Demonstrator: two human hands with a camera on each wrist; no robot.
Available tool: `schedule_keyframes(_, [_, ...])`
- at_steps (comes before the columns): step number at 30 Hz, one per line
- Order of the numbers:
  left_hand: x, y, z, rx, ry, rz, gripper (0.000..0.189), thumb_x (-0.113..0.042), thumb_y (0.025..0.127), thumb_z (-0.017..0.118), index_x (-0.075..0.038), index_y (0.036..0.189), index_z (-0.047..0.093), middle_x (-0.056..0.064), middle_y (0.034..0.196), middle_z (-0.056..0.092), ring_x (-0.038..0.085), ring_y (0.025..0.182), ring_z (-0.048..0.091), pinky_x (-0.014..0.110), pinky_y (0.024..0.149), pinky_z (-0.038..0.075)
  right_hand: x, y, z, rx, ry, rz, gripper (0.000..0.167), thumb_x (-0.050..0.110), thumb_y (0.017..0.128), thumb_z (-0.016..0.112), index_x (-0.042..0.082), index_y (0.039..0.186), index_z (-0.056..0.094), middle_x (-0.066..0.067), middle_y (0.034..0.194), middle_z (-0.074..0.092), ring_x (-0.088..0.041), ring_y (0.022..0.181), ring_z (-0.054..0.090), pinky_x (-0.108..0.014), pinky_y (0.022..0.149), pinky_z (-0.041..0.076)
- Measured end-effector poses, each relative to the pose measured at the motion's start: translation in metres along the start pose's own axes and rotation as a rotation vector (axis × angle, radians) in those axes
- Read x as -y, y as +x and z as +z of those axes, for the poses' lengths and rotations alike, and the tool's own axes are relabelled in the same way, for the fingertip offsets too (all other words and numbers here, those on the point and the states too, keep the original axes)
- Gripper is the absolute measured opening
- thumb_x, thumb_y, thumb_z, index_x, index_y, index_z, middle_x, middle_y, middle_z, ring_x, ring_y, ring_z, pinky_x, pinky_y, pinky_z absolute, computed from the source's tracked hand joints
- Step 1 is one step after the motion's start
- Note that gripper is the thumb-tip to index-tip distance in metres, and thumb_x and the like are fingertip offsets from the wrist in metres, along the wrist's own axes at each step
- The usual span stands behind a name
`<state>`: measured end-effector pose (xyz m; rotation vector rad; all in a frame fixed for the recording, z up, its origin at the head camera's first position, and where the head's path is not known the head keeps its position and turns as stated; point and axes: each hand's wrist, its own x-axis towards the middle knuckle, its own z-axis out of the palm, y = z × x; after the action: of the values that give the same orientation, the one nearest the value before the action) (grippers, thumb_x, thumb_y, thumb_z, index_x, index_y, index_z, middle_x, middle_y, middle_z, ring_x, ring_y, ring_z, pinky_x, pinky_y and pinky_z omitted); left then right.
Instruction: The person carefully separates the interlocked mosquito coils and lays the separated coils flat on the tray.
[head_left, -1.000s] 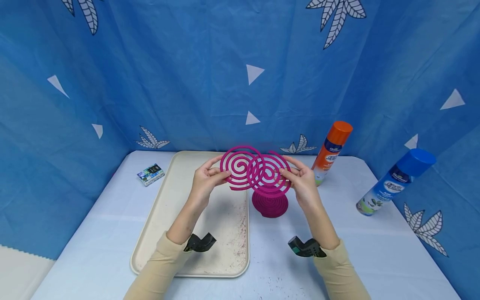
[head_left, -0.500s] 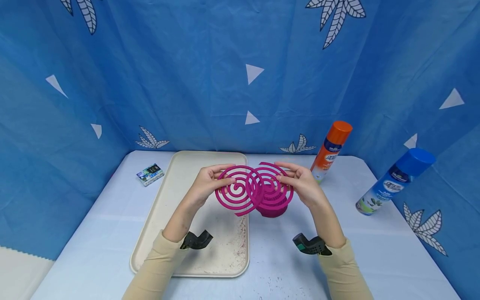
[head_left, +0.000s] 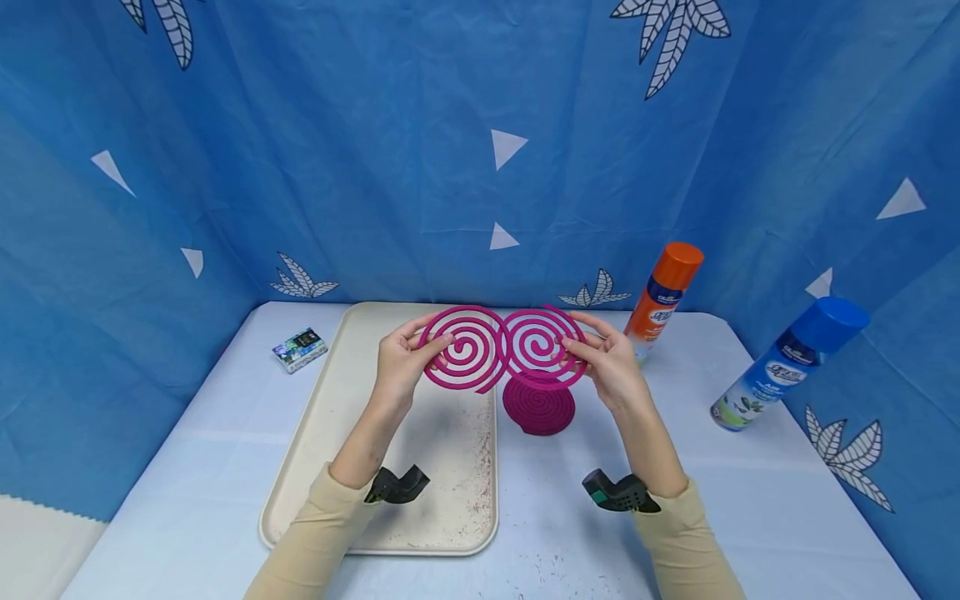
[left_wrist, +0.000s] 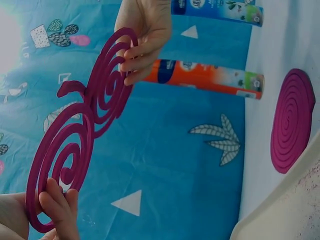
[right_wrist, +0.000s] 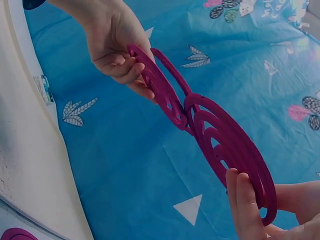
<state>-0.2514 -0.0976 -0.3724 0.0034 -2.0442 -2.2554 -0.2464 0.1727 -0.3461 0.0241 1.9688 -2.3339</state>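
Note:
In the head view, two magenta mosquito coils are held up flat side by side, their inner rims still crossing. My left hand pinches the left mosquito coil at its outer side, thumb in front. Likewise, my right hand pinches the right mosquito coil between thumb and fingers. Both wrist views show the rings linked where they meet; the left wrist view has a loose coil end sticking out there. Below, a tightly wound magenta coil lies on the table beside the tray.
A cream tray with reddish crumbs lies under my left forearm. Left of it is a small patterned box. An orange-capped spray can and a blue-capped spray can stand at right. A blue curtain hangs behind.
The two coils have spread apart, from a wide overlap to crossing only near their rims. Both hands dipped with them, then rose again; the left has shifted slightly left.

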Motion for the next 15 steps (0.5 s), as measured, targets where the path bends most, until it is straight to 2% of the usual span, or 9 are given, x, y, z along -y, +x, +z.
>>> schedule_keyframes(3, [-0.0006, 0.0006, -0.0006, 0.013, 0.004, -0.025, 0.044, -0.015, 0.087, 0.07, -0.008, 0.128, 0.057, 0.021, 0.117, 0.067, 0.005, 0.081, 0.071, 0.021, 0.075, 0.058, 0.0015, -0.0002, -0.0002, -0.015, 0.027, 0.02, 0.057, 0.002, 0.092, 0.058, 0.001, 0.144, 0.034, 0.012, 0.083, 0.072, -0.003, 0.067, 0.07, -0.014, 0.065, 0.056])
schedule_keyframes(9, [-0.0015, 0.0037, -0.0043, 0.09, 0.083, -0.087, 0.051, -0.015, 0.087, 0.069, -0.013, 0.135, 0.052, 0.02, 0.117, 0.067, 0.006, 0.081, 0.071, 0.021, 0.077, 0.058, 0.0026, 0.0003, -0.0019, -0.018, 0.029, 0.03, 0.056, 0.003, 0.092, 0.058, 0.002, 0.144, 0.036, 0.012, 0.082, 0.072, -0.003, 0.067, 0.069, -0.013, 0.066, 0.056])
schedule_keyframes(11, [-0.001, 0.0044, -0.0057, 0.08, 0.089, -0.089, 0.051, -0.016, 0.087, 0.069, -0.013, 0.135, 0.053, 0.019, 0.117, 0.067, 0.005, 0.082, 0.071, 0.021, 0.079, 0.058, 0.0024, 0.0002, -0.0019, -0.023, 0.033, 0.029, 0.056, 0.003, 0.092, 0.058, 0.003, 0.143, 0.036, 0.012, 0.082, 0.072, -0.004, 0.066, 0.069, -0.014, 0.065, 0.056])
schedule_keyframes(15, [0.0002, 0.0078, -0.0087, 0.006, 0.032, -0.076, 0.048, -0.016, 0.087, 0.069, -0.011, 0.133, 0.055, 0.019, 0.117, 0.067, 0.003, 0.081, 0.071, 0.019, 0.079, 0.057, 0.0017, 0.0007, -0.0019, -0.048, 0.051, 0.026, 0.056, 0.002, 0.093, 0.056, 0.004, 0.145, 0.034, 0.011, 0.083, 0.072, -0.005, 0.064, 0.069, -0.015, 0.065, 0.056])
